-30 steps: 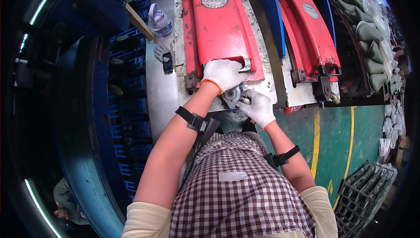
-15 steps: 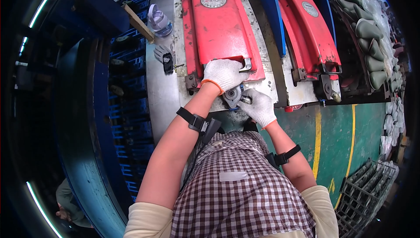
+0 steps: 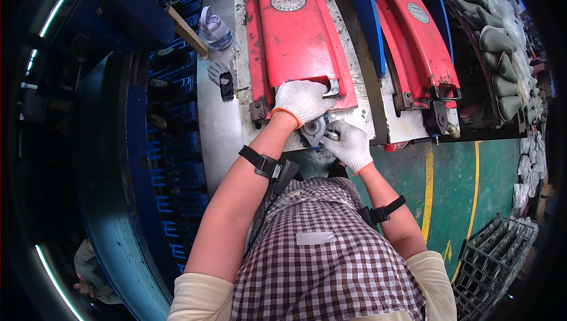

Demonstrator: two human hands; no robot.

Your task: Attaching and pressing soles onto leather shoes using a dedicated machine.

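A red metal mould lid [image 3: 298, 31] lies closed on a grey press base [image 3: 360, 121] in front of me. My left hand [image 3: 302, 100], in a white glove with an orange cuff, presses flat on the lid's near edge beside its metal handle [image 3: 332, 88]. My right hand [image 3: 349, 144], also gloved, grips a small metal lever at the round grey latch [image 3: 313, 132] under the lid's front edge. Black straps wrap both forearms.
A second red mould lid [image 3: 419, 43] sits to the right behind a blue divider [image 3: 365, 14]. Dark green boots [image 3: 496, 43] line the far right. A plastic bottle [image 3: 215, 28] and a glove lie on the steel ledge at left. A black crate [image 3: 490, 256] stands at lower right.
Both hands have stayed at the latch; the right hand has shifted only slightly on the lever. The view has barely moved.
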